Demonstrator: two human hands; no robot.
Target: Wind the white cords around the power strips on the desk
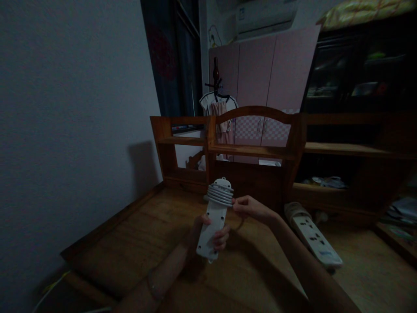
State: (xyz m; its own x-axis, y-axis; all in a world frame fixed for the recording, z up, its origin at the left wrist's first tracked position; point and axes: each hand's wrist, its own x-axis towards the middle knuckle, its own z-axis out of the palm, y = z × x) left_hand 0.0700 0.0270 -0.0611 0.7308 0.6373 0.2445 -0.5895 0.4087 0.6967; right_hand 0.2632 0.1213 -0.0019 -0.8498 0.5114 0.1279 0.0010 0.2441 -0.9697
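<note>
A white power strip is held up over the desk, its screwed back side toward me. My left hand is closed around its lower half, thumb on one edge and fingers on the other. Several turns of grey power cord wrap around its upper end. At the right side of these coils, my right hand pinches the cord between thumb and fingertips. Where the cord runs beyond that pinch is mostly hidden by the hand.
A second white power strip lies on the wooden desk at right, its cord bundled at the far end. A wooden shelf unit spans the desk's back. Papers lie at far right. A wall borders the left.
</note>
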